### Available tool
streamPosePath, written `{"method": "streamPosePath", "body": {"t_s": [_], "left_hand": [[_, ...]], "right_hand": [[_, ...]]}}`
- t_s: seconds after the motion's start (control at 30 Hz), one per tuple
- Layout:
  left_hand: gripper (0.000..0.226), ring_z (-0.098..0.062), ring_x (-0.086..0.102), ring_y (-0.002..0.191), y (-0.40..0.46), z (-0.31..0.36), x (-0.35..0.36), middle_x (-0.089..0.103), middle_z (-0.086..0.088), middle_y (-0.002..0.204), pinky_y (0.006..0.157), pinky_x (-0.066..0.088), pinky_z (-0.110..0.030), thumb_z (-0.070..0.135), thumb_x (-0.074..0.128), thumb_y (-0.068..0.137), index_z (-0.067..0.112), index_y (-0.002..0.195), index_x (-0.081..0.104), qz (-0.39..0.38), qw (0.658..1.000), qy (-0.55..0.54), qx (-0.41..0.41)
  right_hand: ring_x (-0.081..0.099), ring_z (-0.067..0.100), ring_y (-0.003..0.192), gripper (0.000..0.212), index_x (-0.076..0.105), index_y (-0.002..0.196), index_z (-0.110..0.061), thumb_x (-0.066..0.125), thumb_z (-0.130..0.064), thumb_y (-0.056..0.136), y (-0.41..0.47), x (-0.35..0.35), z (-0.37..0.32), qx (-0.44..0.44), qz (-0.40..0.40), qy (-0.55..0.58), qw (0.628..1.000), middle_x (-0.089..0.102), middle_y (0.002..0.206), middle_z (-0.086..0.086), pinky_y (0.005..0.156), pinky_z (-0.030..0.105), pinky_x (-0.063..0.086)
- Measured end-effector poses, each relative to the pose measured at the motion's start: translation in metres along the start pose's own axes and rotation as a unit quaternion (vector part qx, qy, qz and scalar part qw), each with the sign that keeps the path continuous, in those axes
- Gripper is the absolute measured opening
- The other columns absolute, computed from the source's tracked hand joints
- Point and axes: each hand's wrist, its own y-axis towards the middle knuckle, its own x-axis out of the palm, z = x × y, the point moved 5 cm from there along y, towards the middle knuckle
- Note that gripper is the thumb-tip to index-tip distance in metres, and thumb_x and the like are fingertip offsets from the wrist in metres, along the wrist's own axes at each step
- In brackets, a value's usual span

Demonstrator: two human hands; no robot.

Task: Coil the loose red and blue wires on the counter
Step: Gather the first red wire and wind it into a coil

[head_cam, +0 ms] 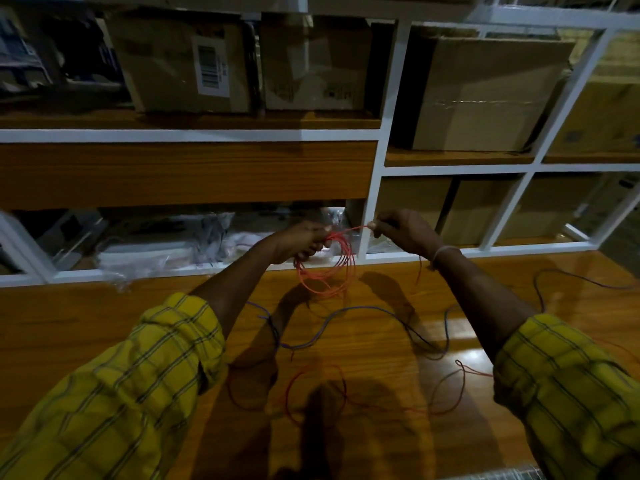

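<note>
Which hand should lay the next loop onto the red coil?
Probably the right hand: it pinches the thin red wire leading into the hanging red wire coil, while the left hand grips that coil's top as the anchor.

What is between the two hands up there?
In the head view, a short stretch of red wire runs from the left hand, gripping the red coil, to the right hand, pinching it.

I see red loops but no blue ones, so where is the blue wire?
The blue wire lies loose on the counter, below the red coil held up in both hands.
</note>
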Motion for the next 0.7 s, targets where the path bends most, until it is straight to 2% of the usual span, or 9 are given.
{"method": "streamPosePath", "body": {"t_s": [0.07, 0.2, 0.27, 0.33, 0.4, 0.43, 0.5, 0.6, 0.7], "left_hand": [[0.038, -0.005, 0.029, 0.049, -0.001, -0.003, -0.007, 0.035, 0.007, 0.063, 0.046, 0.02, -0.02, 0.042, 0.041, 0.11, 0.015, 0.088, 0.057, 0.008, 1.0, -0.002, -0.008], [0.035, -0.005, 0.023, 0.049, -0.002, -0.014, -0.023, 0.032, 0.009, 0.059, 0.043, 0.016, -0.019, 0.04, 0.044, 0.109, 0.017, 0.085, 0.052, 0.019, 0.997, -0.072, -0.037], [0.034, -0.006, 0.022, 0.05, -0.002, -0.018, -0.027, 0.031, 0.008, 0.061, 0.044, 0.015, -0.021, 0.041, 0.045, 0.109, 0.017, 0.085, 0.052, 0.013, 0.994, -0.096, -0.046], [0.035, -0.006, 0.021, 0.05, -0.002, -0.017, -0.025, 0.03, 0.008, 0.06, 0.044, 0.014, -0.02, 0.039, 0.044, 0.109, 0.017, 0.084, 0.052, 0.004, 0.993, -0.103, -0.052], [0.035, -0.004, 0.02, 0.048, -0.002, -0.013, -0.02, 0.029, 0.009, 0.059, 0.043, 0.014, -0.019, 0.039, 0.044, 0.109, 0.017, 0.084, 0.052, -0.01, 0.992, -0.113, -0.052], [0.035, -0.004, 0.02, 0.048, -0.001, -0.01, -0.018, 0.029, 0.01, 0.059, 0.043, 0.014, -0.019, 0.04, 0.043, 0.109, 0.017, 0.084, 0.052, -0.016, 0.992, -0.117, -0.046], [0.036, -0.004, 0.022, 0.05, 0.0, -0.004, -0.016, 0.031, 0.01, 0.06, 0.044, 0.014, -0.02, 0.041, 0.044, 0.109, 0.015, 0.087, 0.055, -0.013, 0.992, -0.117, -0.032], [0.034, -0.005, 0.022, 0.051, 0.003, 0.004, -0.017, 0.03, 0.009, 0.062, 0.044, 0.016, -0.019, 0.039, 0.043, 0.11, 0.015, 0.088, 0.054, 0.003, 0.988, -0.153, -0.022], [0.031, -0.004, 0.023, 0.049, 0.006, 0.008, -0.014, 0.03, 0.008, 0.063, 0.044, 0.017, -0.018, 0.034, 0.04, 0.111, 0.016, 0.09, 0.054, -0.006, 0.965, -0.262, -0.02]], "right_hand": [[0.06, 0.02, 0.074, 0.028, 0.072, 0.093, -0.009, 0.056, -0.03, 0.104, -0.006, -0.007, 0.017, 0.021, 0.012, 0.022, 0.999, 0.067, 0.084, 0.005, 0.068, 0.038, 0.049], [0.065, 0.036, 0.084, 0.024, 0.073, 0.091, -0.012, 0.059, -0.027, 0.103, -0.016, -0.011, 0.052, 0.071, 0.043, 0.043, 0.996, 0.07, 0.089, 0.013, 0.077, 0.055, 0.055], [0.066, 0.038, 0.087, 0.024, 0.073, 0.091, -0.014, 0.057, -0.027, 0.104, -0.021, -0.008, 0.066, 0.107, 0.05, 0.042, 0.992, 0.071, 0.09, 0.012, 0.078, 0.053, 0.056], [0.066, 0.036, 0.083, 0.024, 0.071, 0.09, -0.018, 0.054, -0.025, 0.106, -0.024, -0.002, 0.075, 0.133, 0.047, 0.028, 0.99, 0.07, 0.088, 0.009, 0.072, 0.044, 0.055], [0.062, 0.03, 0.075, 0.025, 0.067, 0.089, -0.023, 0.05, -0.022, 0.107, -0.024, 0.007, 0.08, 0.141, 0.028, 0.01, 0.99, 0.068, 0.09, 0.005, 0.063, 0.034, 0.047], [0.061, 0.026, 0.077, 0.024, 0.067, 0.092, -0.022, 0.049, -0.021, 0.108, -0.024, 0.012, 0.081, 0.142, 0.018, 0.006, 0.99, 0.068, 0.095, 0.005, 0.063, 0.031, 0.045], [0.061, 0.024, 0.089, 0.024, 0.069, 0.102, -0.016, 0.047, -0.018, 0.108, -0.026, 0.021, 0.085, 0.148, 0.003, 0.008, 0.989, 0.068, 0.109, 0.006, 0.072, 0.032, 0.045], [0.06, 0.025, 0.106, 0.026, 0.072, 0.108, -0.01, 0.047, -0.016, 0.108, -0.032, 0.03, 0.09, 0.164, 0.001, 0.029, 0.986, 0.067, 0.117, 0.008, 0.086, 0.032, 0.043], [0.063, 0.026, 0.096, 0.025, 0.072, 0.102, -0.014, 0.048, -0.019, 0.108, -0.034, 0.037, 0.088, 0.178, 0.016, 0.015, 0.984, 0.071, 0.112, 0.013, 0.08, 0.034, 0.047]]}}
